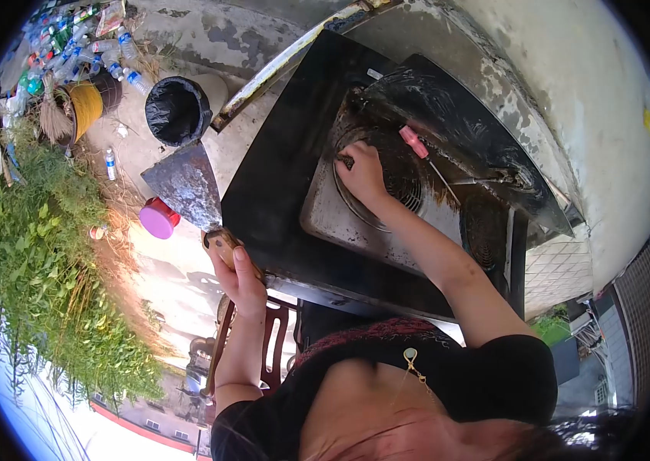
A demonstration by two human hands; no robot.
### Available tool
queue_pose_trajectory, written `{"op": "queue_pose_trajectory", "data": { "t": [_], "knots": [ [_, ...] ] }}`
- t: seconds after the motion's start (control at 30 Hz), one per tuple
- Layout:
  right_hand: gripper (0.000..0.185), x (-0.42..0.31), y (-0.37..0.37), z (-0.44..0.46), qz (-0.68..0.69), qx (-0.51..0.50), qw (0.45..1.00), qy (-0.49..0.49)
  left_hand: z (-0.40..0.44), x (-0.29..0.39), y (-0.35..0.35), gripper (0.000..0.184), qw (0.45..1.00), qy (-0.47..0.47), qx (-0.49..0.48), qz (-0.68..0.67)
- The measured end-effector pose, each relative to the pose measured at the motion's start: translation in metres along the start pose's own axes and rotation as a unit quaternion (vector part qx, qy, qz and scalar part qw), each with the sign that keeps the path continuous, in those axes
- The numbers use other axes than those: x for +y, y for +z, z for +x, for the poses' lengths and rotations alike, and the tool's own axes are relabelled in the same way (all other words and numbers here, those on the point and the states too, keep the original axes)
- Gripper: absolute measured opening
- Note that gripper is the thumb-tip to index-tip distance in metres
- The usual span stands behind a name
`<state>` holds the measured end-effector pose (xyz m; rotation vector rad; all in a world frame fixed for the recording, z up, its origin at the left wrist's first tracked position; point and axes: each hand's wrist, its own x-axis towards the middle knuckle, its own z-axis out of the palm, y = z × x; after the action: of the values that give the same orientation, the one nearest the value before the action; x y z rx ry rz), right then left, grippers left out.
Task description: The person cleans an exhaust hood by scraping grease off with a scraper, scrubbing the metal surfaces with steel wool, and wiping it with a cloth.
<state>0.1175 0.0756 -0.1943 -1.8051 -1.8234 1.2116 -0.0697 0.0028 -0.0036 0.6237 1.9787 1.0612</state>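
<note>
My left hand (243, 281) is wrapped round the wooden handle (223, 247) of a scraper. Its broad, stained metal blade (185, 184) points away from me, beyond the edge of a black range hood (273, 184) lying in front of me. Over the hood's round fan grille (404, 184), my right hand (363, 175) is closed on a small dark clump (346, 161), too unclear to name. Brown grease coats the metal around the grille. A screwdriver (414, 142) with a pink handle lies on the hood, beyond my right hand, its shaft pointing toward me.
A bin (177, 111) with a black liner stands beyond the scraper, with a pink-lidded red container (158, 219) nearby. Plastic bottles (110, 58) are piled at the far left. Green plants (33, 269) grow along the left. A worn wall (601, 115) rises at the right.
</note>
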Motion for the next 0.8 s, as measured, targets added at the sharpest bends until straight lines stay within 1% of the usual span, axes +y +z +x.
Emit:
{"op": "queue_pose_trajectory", "data": {
  "t": [0.07,0.1,0.13,0.17,0.2,0.27,0.3,0.37,0.4,0.47,0.5,0.6,0.7,0.73,0.77,0.8],
  "knots": [
    [0.012,-0.018,-0.026,-0.023,0.024,-0.062,0.998,-0.015,0.004,-0.004,0.004,0.042,1.000,0.008,0.012,-0.015],
    [0.011,-0.014,-0.024,-0.019,0.037,-0.060,0.997,-0.028,0.005,-0.002,0.006,0.042,1.000,0.005,0.012,-0.026],
    [0.011,-0.002,-0.013,-0.006,0.024,-0.042,0.999,-0.021,0.001,0.002,0.005,0.043,0.999,-0.005,0.010,-0.032],
    [0.011,0.016,0.007,0.016,0.014,-0.022,1.000,-0.013,0.000,0.004,-0.002,0.045,0.999,-0.034,-0.022,-0.011],
    [0.011,0.020,0.013,0.034,0.002,0.003,1.000,-0.013,0.000,0.004,0.000,0.045,0.999,-0.027,-0.021,-0.021],
    [0.012,0.019,0.018,0.038,-0.024,0.010,1.000,0.014,0.003,0.005,0.004,0.046,0.999,-0.008,-0.020,-0.040],
    [0.012,0.013,0.017,0.035,-0.036,0.012,0.999,0.033,0.001,0.005,0.001,0.046,1.000,-0.007,-0.019,-0.019],
    [0.013,-0.005,-0.003,0.006,0.010,-0.034,0.999,-0.005,0.001,-0.002,-0.002,0.046,1.000,0.001,-0.015,0.013],
    [0.013,-0.009,-0.011,0.000,0.021,-0.063,0.997,-0.029,0.004,-0.002,0.001,0.046,1.000,0.000,-0.014,0.002],
    [0.013,0.013,0.002,0.021,-0.001,-0.053,0.999,-0.015,0.002,0.005,0.002,0.047,1.000,-0.019,-0.015,-0.010],
    [0.013,0.019,0.007,0.040,-0.001,-0.038,0.999,-0.001,0.002,0.010,0.002,0.047,0.999,-0.027,-0.022,-0.003],
    [0.012,0.011,0.016,0.030,-0.054,0.042,0.998,-0.009,0.002,0.002,0.001,0.047,1.000,-0.017,-0.001,-0.004],
    [0.013,0.000,-0.003,0.014,-0.009,-0.018,1.000,-0.024,0.001,0.001,-0.003,0.047,0.999,-0.019,-0.030,-0.002],
    [0.013,0.001,-0.005,0.011,0.002,-0.042,0.999,-0.029,0.002,0.001,-0.001,0.048,0.999,-0.020,-0.026,-0.007],
    [0.012,0.014,0.004,0.024,-0.005,-0.006,0.999,-0.049,0.002,0.003,0.000,0.048,0.999,-0.026,-0.023,-0.007],
    [0.012,0.026,0.015,0.040,-0.046,-0.003,0.999,-0.018,0.001,0.005,-0.001,0.049,0.999,-0.029,-0.022,-0.007]
  ]
}}
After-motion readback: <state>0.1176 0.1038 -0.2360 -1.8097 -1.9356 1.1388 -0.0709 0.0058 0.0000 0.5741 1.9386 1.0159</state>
